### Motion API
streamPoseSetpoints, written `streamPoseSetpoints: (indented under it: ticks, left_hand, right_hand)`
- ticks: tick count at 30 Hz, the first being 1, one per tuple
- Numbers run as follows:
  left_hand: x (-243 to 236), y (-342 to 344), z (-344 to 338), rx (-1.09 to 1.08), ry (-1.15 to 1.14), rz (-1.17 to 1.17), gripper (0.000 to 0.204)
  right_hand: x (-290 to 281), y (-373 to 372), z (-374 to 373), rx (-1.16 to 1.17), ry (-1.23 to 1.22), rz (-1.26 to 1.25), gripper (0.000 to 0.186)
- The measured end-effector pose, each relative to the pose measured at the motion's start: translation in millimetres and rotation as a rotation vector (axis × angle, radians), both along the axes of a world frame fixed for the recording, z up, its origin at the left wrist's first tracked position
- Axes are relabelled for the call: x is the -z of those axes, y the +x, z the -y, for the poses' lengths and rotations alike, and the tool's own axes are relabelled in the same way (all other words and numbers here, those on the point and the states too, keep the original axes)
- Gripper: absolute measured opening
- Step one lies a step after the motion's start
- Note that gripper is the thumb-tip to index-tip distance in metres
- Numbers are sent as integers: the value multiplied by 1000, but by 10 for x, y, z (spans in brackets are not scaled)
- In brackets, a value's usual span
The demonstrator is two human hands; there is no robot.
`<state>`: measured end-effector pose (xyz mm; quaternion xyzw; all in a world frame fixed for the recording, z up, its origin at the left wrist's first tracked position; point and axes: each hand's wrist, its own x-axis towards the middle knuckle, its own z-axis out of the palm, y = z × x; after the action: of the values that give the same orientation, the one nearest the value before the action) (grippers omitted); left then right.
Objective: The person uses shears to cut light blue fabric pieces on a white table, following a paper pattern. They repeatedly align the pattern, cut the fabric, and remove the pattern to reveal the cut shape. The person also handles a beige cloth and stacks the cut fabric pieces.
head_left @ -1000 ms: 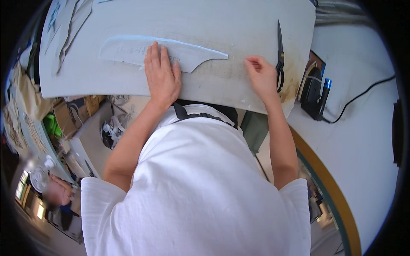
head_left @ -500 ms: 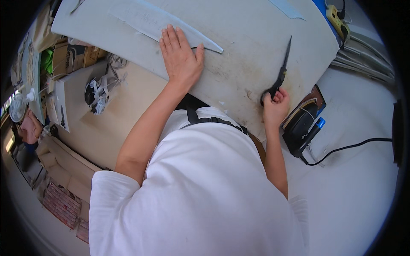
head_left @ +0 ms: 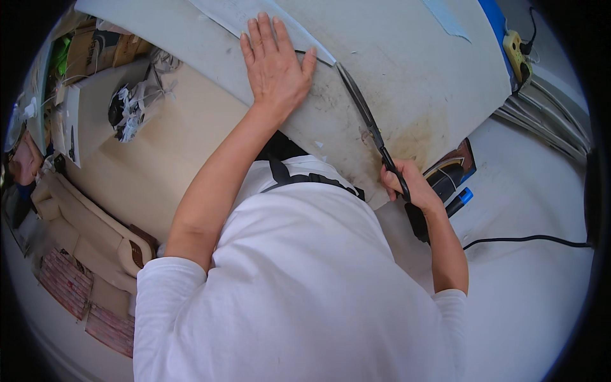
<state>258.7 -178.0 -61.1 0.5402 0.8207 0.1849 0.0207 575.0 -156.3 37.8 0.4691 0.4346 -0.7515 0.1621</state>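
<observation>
The left hand [head_left: 277,67] lies flat with the fingers spread, grasping nothing, and it presses a white piece [head_left: 298,37] onto the pale worktable [head_left: 414,83]. This piece is under the left palm and reaches out to its right, where it narrows to a tip. The right hand [head_left: 407,181] is clenched around the handle of the black scissors [head_left: 366,114], whose blades point forward, away from the person, toward the left hand. The blade ends are at the tip of the piece, but I cannot tell whether they touch it. In my judgement, the step in hand is to place the scissors for a cut, and the next move calls for a steady left palm and for parted blades along the edge, well clear of the thumb. About the containers: far to the left of the left hand there is a cardboard box [head_left: 92,54], of which I cannot see the inside. Nearer, beyond the left forearm, a clear plastic bag [head_left: 153,95] seems to hold white scraps [head_left: 130,111].
</observation>
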Motion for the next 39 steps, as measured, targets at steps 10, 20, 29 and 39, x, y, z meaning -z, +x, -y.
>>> streamPoseSetpoints:
  ticks: [10,20,29,39]
  left_hand:
    - [70,56,-7,-28,-8,66,84]
    - [-78,73,-51,-56,-93,51,78]
    - [42,75,-10,-39,-49,40,77]
    - [68,77,-14,-36,-56,35,76]
  right_hand:
    - [95,42,-305,-190,22,29,61]
    - [284,-30,-485,-232,26,22,57]
    - [371,-72,-513,-235,71,24,51]
    - [427,-92,-505,-255,78,14,58]
